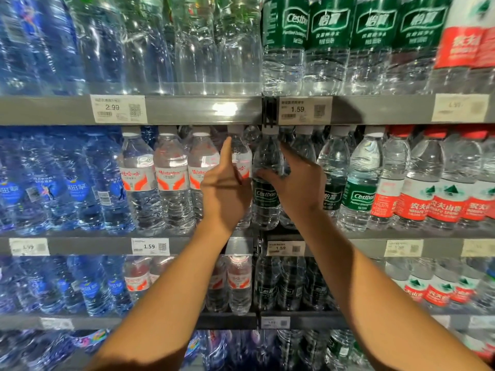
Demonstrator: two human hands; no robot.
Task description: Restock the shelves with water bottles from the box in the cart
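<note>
Green-labelled bottle (266, 183) sits gripped within right hand (300, 183) fingers (263, 174).

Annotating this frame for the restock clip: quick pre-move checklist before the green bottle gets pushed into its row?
1. Right hand grips the green-label bottle at its shoulder: ok.
2. Bottle upright, base down on the middle shelf: ok.
3. Left hand holds the neighbouring red-label bottle, thumb along its neck: ok.
4. Bottle sits in the green-label section, right of the shelf divider: ok.
5. Free depth behind the bottle: cannot tell, the row is hidden.
6. Label facing front: ok.
</note>
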